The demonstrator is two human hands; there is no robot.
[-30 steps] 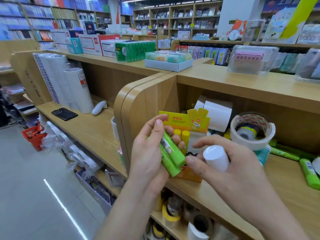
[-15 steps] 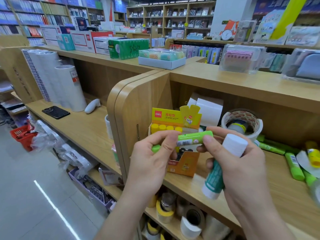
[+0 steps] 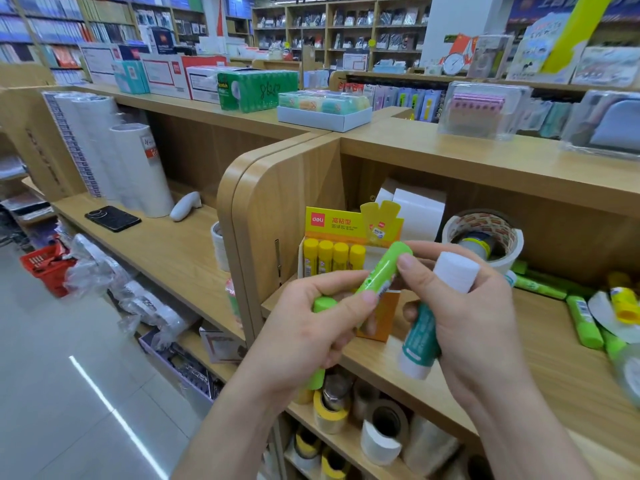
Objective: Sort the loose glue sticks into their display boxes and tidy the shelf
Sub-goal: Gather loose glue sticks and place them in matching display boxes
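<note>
Tilted up from level, the green glue stick (image 3: 383, 269) sits in the grip of our left hand (image 3: 304, 336) before the display box (image 3: 341, 224), our right hand (image 3: 479, 327) clamping a teal stick (image 3: 420, 335); sorting next calls, probably, for matching boxes.

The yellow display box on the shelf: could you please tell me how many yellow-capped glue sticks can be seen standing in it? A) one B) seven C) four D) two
C: four yellow-capped glue sticks stand side by side in the yellow display box, just behind the green glue stick that the left hand holds.
</note>
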